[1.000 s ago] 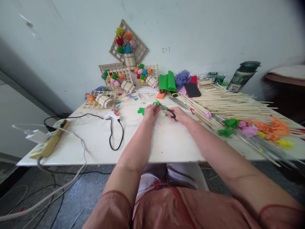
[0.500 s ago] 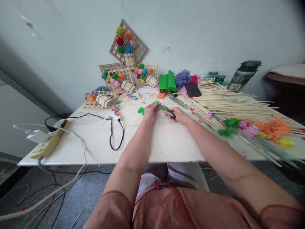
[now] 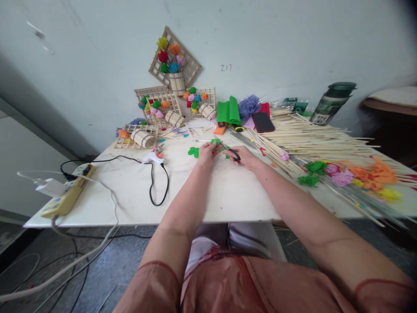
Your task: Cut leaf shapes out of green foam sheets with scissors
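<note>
Over the middle of the white table, my left hand pinches a small piece of green crepe paper. My right hand is closed round the black handles of a pair of scissors. The scissor blades point up and left and reach the edge of the green piece. Beside my left hand, cut green paper pieces lie on the table. More green paper shows partly behind the scissors and my right fingers.
A glue gun with a black cord and a power strip are at left. Stick lattices with paper flowers stand behind. Bamboo sticks, a phone, green paper and a bottle occupy the right.
The green piece at my left fingertips has shifted slightly against the blades. Both hands otherwise stay nearly in place, still holding the paper and the scissors.
</note>
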A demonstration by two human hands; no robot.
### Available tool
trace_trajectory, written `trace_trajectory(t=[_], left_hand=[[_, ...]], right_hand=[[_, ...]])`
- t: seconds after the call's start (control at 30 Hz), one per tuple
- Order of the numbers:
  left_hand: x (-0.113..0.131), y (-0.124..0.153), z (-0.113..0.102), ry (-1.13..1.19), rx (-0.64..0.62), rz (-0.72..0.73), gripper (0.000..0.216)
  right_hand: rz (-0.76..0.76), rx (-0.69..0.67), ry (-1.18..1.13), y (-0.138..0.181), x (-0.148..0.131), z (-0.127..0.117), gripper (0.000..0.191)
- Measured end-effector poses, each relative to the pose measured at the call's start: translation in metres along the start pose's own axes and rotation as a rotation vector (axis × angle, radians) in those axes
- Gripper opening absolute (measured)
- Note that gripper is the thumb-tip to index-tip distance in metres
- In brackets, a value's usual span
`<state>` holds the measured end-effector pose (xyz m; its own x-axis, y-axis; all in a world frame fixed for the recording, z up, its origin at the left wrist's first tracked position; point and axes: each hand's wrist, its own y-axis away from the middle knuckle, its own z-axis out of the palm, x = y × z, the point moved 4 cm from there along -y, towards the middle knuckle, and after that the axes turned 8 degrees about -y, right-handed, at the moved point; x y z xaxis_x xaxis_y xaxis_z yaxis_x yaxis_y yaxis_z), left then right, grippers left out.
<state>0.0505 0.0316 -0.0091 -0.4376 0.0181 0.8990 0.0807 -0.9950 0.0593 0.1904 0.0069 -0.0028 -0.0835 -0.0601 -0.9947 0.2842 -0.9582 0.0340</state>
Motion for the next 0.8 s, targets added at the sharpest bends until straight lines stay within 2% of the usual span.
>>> trace_trajectory(t=[0.17, 0.37, 0.8], left_hand=[[0.0013, 0.0001, -0.0012, 0.016, 0.006, 0.006, 0.020], [0.0010, 0.0011, -0.0004, 0.021, -0.043, -0.040, 0.020], [0.0013, -0.0025, -0.0039, 0.046, -0.008, 0.000, 0.020]], right_hand=[[-0.014, 0.032, 0.026, 0.0010, -0.0040, 0.0027, 0.028], [-0.023, 0.046, 0.008, 0.0027, -0.0076, 0.0042, 0.028], [0.003, 0.058, 0.017, 0.0026, -0.0076, 0.0058, 0.023]])
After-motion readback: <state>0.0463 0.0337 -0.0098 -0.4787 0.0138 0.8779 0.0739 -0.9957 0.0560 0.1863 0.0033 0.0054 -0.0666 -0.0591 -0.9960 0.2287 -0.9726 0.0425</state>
